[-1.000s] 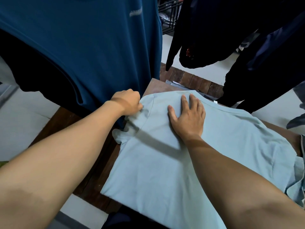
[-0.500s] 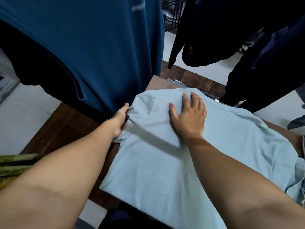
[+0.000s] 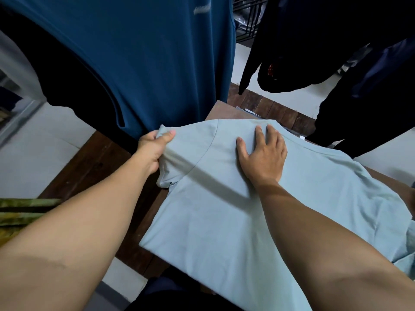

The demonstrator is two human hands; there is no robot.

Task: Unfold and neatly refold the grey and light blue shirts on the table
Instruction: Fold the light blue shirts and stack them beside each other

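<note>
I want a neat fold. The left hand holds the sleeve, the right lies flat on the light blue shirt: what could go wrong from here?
The left hand pinches the sleeve only at its edge, so it may slip or crease. The hanging dark blue shirt is close beside that hand and could catch. The right hand pins one spot of the light blue shirt; a hard pull may wrinkle it.

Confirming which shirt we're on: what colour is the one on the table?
Light blue shirt, head view.

The light blue shirt [image 3: 224, 209] is showing smooth, matt cloth. The table [image 3: 94, 167] beneath it is showing dark, dull, grainy wood.
</note>
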